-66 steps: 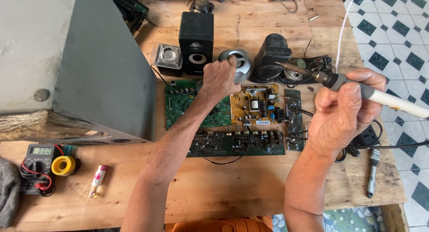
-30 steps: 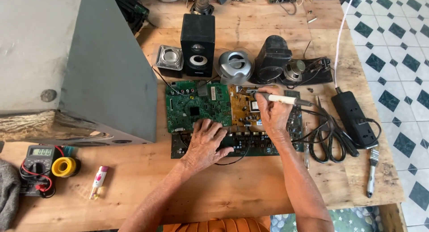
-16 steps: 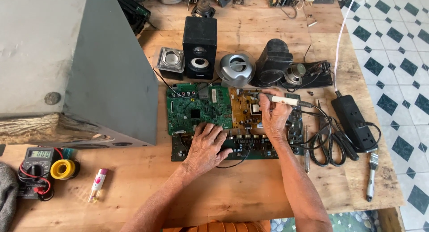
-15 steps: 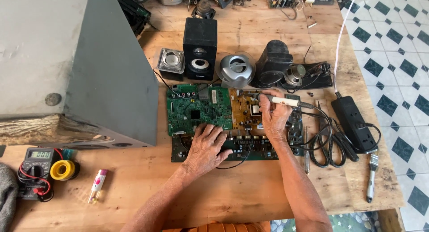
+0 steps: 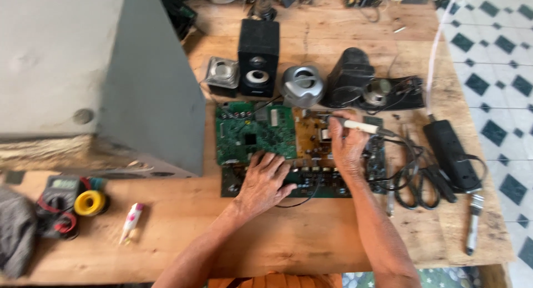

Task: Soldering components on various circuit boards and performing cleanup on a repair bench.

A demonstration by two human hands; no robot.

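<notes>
Right now:
left hand [image 5: 265,180]: lying spread, pressing on dark board [image 5: 311,182] at table [image 5: 277,238] front
right hand [image 5: 347,146]: pinching soldering iron [image 5: 358,125], tip sitting over orange-brown board [image 5: 312,138]
risk: tip possibly slipping, bridging neighbouring joints; cable [image 5: 413,166] tugging the iron

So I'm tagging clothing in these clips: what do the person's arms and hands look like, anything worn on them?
Both forearms are bare, with no sleeves in view. The left hand and right hand wear no gloves, and no rings, watch or bracelet can be made out. A strip of orange clothing shows at the bottom edge, between the arms.
</notes>
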